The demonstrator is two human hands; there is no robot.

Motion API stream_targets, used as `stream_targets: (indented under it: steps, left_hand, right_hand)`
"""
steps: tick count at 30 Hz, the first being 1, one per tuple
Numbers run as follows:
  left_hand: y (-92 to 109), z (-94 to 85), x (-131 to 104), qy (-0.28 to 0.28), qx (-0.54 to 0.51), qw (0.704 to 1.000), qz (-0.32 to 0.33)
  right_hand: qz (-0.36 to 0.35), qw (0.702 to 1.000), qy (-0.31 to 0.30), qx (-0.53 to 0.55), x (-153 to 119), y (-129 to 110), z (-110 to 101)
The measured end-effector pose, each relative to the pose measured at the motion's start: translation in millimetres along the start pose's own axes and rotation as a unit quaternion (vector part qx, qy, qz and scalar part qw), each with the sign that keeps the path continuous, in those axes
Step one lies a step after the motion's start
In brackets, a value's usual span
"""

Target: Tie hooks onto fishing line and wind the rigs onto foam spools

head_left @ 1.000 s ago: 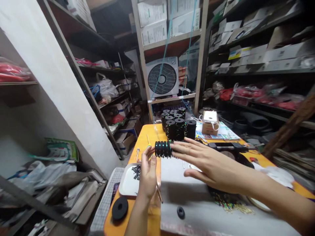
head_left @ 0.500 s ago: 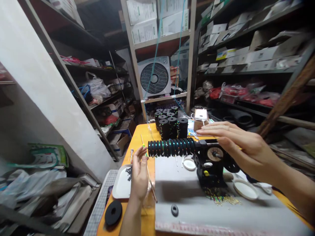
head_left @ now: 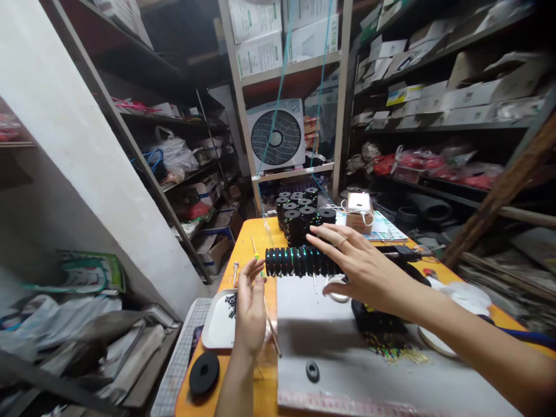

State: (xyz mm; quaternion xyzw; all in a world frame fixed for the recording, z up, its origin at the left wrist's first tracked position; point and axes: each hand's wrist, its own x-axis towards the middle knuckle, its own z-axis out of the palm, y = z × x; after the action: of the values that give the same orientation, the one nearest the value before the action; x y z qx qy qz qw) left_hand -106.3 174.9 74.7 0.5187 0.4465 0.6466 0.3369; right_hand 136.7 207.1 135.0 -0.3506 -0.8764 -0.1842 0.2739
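Note:
A row of black ribbed foam spools (head_left: 299, 262), with shiny coloured bits along it, lies sideways on a black winding stand (head_left: 377, 318). My left hand (head_left: 251, 307) is beside the row's left end, palm turned inward, fingers apart and slightly bent; whether the fingertips touch the end is unclear. Over the right part of the row stretches my right hand (head_left: 360, 263), fingers spread and thumb below, with nothing held in it. It hides the right end of the row and much of the stand. Small coloured pieces (head_left: 395, 347) lie scattered at the stand's foot.
Upright black spools (head_left: 306, 217) stand in a group at the table's back, beside a white device (head_left: 359, 202) on a box. Near the left edge are a white tray (head_left: 215, 330) of small black pieces and a black disc (head_left: 204, 373). A small grey ring (head_left: 312, 371) lies in front.
My right hand has moved left from above the winding stand to the right part of the spool row, its fingers spreading. My left hand stays at the left end.

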Motion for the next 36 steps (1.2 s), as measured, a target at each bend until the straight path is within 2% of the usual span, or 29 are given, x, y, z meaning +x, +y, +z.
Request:
stream_targets:
  steps: [4,8,13,16,19,22,24,26,28,30,33,36]
  left_hand:
    - [-2,-0.8,-1,-0.005,0.0,1.0,0.001]
    - [-4,0.2,-1,-0.01,0.002,1.0,-0.002]
    - [-6,1.1,-1,-0.008,0.006,1.0,0.005]
    - [-7,1.3,0,-0.006,0.006,1.0,0.003]
    - [-7,2.0,-1,-0.003,0.001,1.0,-0.006]
    - [-4,1.8,-4,-0.002,0.011,1.0,0.003]
    - [2,1.5,-2,-0.022,0.067,0.997,0.039]
    - [11,2.1,5,-0.07,0.169,0.975,0.125]
    - [20,4.4,18,-0.14,0.27,0.926,0.224]
    - [28,8.2,33,-0.208,0.321,0.88,0.283]
    - [33,13.4,49,-0.261,0.329,0.857,0.299]
    - [32,15.3,53,-0.263,0.32,0.859,0.301]
  right_hand:
    - [0.023,0.996,0.057,0.058,17,2,-13]
    - [-0.014,0.995,0.024,0.094,27,-4,-22]
    - [-0.062,0.988,-0.013,0.144,23,-20,-25]
    - [-0.031,0.981,0.032,0.188,19,-20,-33]
    - [-0.007,0.981,0.07,0.182,17,-14,-35]
    - [0.009,0.984,0.06,0.167,17,-11,-30]
    - [0.015,0.989,0.031,0.145,18,-13,-23]
    - [0.013,0.993,-0.003,0.118,20,-15,-12]
    - [0.012,0.994,-0.02,0.102,23,-16,0]
    - [0.024,0.995,-0.02,0.099,27,-16,9]
    - [0.044,0.994,-0.015,0.103,30,-15,15]
    - [0.053,0.992,-0.017,0.111,30,-15,14]
